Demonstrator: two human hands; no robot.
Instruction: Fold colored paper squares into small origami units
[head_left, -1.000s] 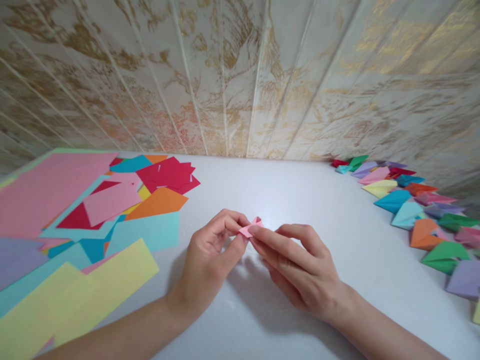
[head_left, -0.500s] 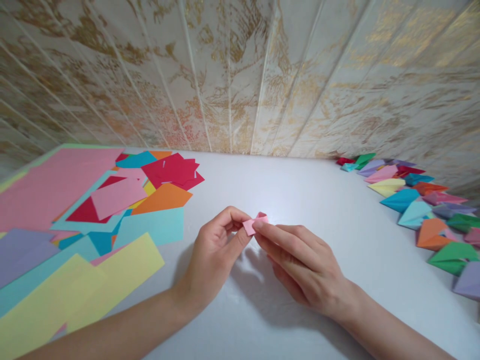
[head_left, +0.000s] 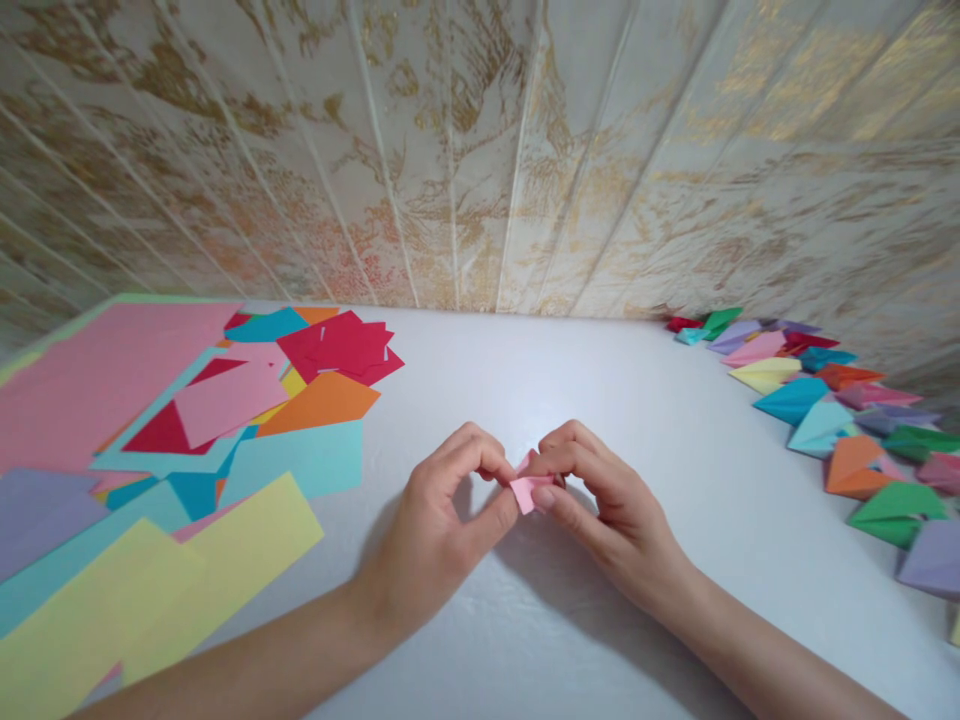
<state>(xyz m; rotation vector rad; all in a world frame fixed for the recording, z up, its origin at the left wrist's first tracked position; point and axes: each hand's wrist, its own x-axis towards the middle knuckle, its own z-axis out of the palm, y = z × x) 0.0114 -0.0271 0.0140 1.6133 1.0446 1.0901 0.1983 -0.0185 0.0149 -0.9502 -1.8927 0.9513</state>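
A small folded piece of pink paper is held just above the white table, between both hands. My left hand pinches its left edge between thumb and forefinger. From the other side, my right hand grips it with the thumb in front and the bent fingers behind. Part of the paper rises in a point between the two hands. The fingertips cover much of it, so its full shape is hidden.
Loose coloured paper sheets and cut pieces, among them a yellow strip and a red stack, spread over the left side. Rows of folded paper shapes, such as a green one, line the right. A patterned wall stands behind.
My right hand has turned from lying flat over the paper to pinching it with thumb and bent fingers. The paper has shifted slightly right and toward me.
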